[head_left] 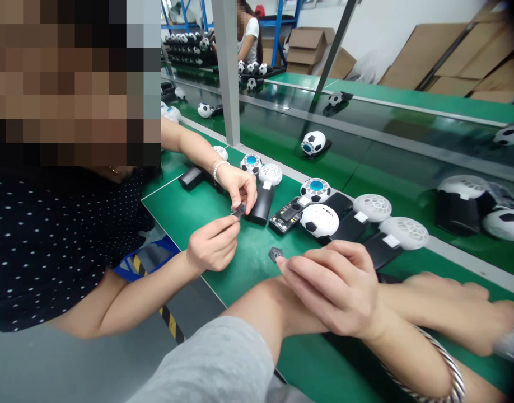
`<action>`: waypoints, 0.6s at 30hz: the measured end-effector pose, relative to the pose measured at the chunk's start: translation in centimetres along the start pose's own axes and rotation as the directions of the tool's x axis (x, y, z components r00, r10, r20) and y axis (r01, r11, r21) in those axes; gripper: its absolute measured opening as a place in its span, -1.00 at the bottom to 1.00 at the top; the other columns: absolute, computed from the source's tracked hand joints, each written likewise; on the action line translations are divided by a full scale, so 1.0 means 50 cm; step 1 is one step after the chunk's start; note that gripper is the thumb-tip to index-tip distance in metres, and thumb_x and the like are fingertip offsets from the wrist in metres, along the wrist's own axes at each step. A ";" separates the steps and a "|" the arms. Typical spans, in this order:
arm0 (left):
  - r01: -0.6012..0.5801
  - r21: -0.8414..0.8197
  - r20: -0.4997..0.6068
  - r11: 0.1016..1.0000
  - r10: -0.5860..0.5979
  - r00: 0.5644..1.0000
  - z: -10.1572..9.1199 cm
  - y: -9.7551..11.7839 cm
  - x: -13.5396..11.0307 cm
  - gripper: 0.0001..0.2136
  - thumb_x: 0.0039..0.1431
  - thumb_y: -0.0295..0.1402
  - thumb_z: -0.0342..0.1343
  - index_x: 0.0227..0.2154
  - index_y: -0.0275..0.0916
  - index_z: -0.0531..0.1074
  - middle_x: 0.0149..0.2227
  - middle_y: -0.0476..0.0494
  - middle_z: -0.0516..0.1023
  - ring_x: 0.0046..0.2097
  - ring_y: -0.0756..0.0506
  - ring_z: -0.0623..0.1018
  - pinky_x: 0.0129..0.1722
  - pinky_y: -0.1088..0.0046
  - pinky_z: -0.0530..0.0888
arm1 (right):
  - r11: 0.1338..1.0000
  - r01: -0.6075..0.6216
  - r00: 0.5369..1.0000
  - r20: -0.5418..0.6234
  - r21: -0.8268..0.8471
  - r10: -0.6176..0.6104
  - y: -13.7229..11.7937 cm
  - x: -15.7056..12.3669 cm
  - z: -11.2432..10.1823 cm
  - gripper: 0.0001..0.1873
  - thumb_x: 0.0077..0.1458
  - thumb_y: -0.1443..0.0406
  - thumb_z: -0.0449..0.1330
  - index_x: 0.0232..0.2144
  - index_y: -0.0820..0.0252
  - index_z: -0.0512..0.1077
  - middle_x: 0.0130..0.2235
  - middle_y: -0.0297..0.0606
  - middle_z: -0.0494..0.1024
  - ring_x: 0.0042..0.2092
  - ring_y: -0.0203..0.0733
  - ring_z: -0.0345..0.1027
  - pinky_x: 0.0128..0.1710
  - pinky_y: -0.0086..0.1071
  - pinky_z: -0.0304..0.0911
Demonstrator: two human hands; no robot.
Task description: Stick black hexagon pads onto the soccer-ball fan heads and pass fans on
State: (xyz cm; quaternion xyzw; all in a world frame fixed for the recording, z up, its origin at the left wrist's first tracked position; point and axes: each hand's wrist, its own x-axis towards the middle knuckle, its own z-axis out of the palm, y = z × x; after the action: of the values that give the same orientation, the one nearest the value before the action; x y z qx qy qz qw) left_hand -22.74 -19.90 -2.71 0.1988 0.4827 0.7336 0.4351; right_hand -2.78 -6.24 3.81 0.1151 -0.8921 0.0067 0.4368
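Observation:
My right hand (336, 288) reaches in from the lower right, a silver bangle on its wrist, and pinches a small black part (275, 254) just above the green table (240, 263). It crosses over my left forearm, which comes out of a grey sleeve and lies across the table. My left hand (471, 313) rests at the far right; its fingers are blurred. Just beyond my right hand lie football-patterned handheld fans (319, 220) with black handles, white grilles (403, 232) and a bare circuit board (287, 214).
A co-worker in a dotted dark top sits at the left, both hands pinching a small black part (239, 211). A green conveyor belt (366, 151) behind the table carries more football fans. A grey post (227, 73) stands at the table's far edge. Cardboard boxes are stacked at the back.

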 end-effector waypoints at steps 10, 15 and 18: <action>0.060 0.002 0.044 0.998 -0.060 0.997 0.002 -0.003 -0.005 -0.77 0.17 -0.43 -0.06 -0.18 -0.31 0.45 -0.27 -0.20 0.54 -0.21 0.01 0.54 -0.28 0.59 0.48 | 0.998 -0.057 0.997 0.050 0.029 0.056 -0.004 -0.005 -0.003 -0.84 0.06 0.46 0.12 -0.36 0.10 0.39 -0.33 -0.40 0.54 -0.34 -0.28 0.32 -0.32 -0.27 0.12; 0.069 0.012 0.038 0.998 -0.069 0.997 0.002 -0.002 -0.008 -0.80 0.15 -0.48 -0.04 -0.26 -0.31 0.48 -0.24 -0.19 0.53 -0.17 0.00 0.53 -0.27 0.60 0.48 | 0.996 -0.071 0.997 0.047 0.046 0.069 -0.002 -0.007 -0.001 -0.85 0.09 0.44 0.10 -0.35 0.09 0.39 -0.32 -0.42 0.54 -0.34 -0.29 0.32 -0.32 -0.26 0.12; 0.077 0.042 0.037 0.996 -0.079 0.996 0.001 0.000 -0.010 -0.79 0.15 -0.49 -0.04 -0.26 -0.31 0.48 -0.25 -0.19 0.53 -0.17 -0.01 0.53 -0.28 0.58 0.48 | 0.996 -0.072 0.996 0.056 0.045 0.070 -0.002 -0.006 -0.003 -0.85 0.10 0.44 0.09 -0.35 0.10 0.39 -0.32 -0.41 0.54 -0.34 -0.29 0.33 -0.31 -0.26 0.12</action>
State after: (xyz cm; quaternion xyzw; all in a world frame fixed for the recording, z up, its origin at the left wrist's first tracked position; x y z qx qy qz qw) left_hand -22.42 -20.30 -2.61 0.2029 0.4964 0.7021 0.4685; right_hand -2.45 -6.28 3.66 0.0936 -0.9068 0.0402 0.4091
